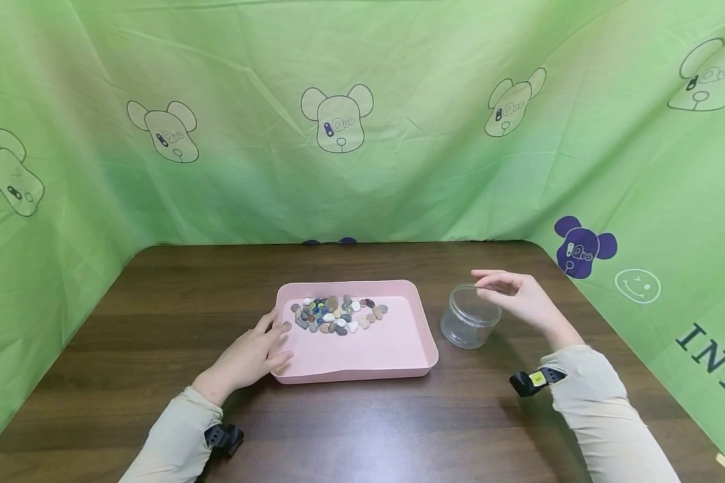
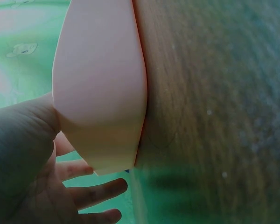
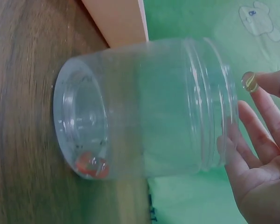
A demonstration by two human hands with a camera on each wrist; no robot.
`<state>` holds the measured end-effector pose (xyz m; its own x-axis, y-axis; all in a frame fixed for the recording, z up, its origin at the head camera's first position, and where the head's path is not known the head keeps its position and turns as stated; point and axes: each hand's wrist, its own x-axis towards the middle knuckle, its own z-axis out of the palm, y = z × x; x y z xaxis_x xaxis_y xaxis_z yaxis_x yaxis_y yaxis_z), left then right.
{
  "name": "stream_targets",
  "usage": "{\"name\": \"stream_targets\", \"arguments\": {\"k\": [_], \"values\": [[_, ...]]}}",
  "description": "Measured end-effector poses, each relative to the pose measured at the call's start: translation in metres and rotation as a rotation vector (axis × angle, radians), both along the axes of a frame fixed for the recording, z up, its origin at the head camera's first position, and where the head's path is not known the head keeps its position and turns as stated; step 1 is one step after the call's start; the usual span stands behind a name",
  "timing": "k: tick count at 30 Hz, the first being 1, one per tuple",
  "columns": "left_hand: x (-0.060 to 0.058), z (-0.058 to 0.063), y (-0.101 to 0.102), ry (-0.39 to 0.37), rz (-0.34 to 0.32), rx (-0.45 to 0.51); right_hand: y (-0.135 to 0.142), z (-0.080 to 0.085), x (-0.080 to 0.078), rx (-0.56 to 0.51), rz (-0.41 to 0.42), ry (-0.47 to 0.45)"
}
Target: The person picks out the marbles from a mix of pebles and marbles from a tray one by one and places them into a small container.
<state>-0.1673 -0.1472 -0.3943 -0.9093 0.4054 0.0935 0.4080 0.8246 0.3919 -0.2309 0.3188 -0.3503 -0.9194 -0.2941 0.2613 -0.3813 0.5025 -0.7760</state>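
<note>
A clear glass marble with a yellow swirl point(image 3: 248, 82) is pinched between thumb and fingertip of my right hand point(image 1: 517, 298). That hand is at the mouth of a transparent jar point(image 1: 464, 329), its other fingers beside the threaded rim. Something orange-red and shiny point(image 3: 92, 165), looking like marbles, lies at the bottom of the jar. My left hand point(image 1: 250, 355) rests at the left rim of a pink tray point(image 1: 362, 357), thumb over the wall and fingers loosely spread. Mixed pebbles point(image 1: 353, 327) and several coloured glass marbles point(image 1: 317, 311) lie in the back half of the tray.
Tray and jar stand side by side on a dark wooden table point(image 1: 175, 315), the jar to the tray's right with a narrow gap between them. A green curtain printed with bear heads point(image 1: 248, 168) hangs behind and along both sides of the table.
</note>
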Motion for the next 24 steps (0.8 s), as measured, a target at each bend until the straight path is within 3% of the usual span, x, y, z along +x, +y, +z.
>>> {"name": "stream_targets", "arguments": {"k": [11, 24], "values": [[-0.001, 0.001, 0.0, -0.022, 0.008, -0.008, 0.018, -0.007, 0.001, 0.008, -0.029, 0.028], [-0.001, -0.002, -0.001, -0.006, 0.003, -0.006, 0.026, -0.02, 0.004, -0.006, -0.027, -0.003]]}}
